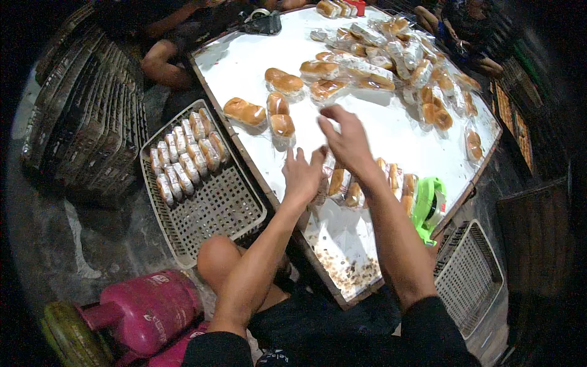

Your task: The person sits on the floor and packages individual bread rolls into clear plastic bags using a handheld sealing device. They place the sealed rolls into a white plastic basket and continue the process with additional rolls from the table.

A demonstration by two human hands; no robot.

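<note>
My left hand (302, 178) is over the near part of the white tabletop (215, 69), fingers apart and nothing visible in it. My right hand (347, 140) hovers just beyond it, slightly blurred, thumb and fingers parted around bare table. Beneath my hands and right forearm runs a row of wrapped bread rolls (339, 182), partly hidden by them. A wrapped bread roll (280, 120) lies just past my left fingertips, beside another wrapped roll (244, 111). At the right end of the row stands a bright green tape dispenser (425, 208).
A plastic crate (215, 215) at left holds two rows of wrapped rolls. Many more wrapped rolls (367, 59) are heaped across the far table. A black tape dispenser (262, 23) sits at the far edge. Stacked crates (87, 119), pink gas cylinders (146, 307) and other people surround the table.
</note>
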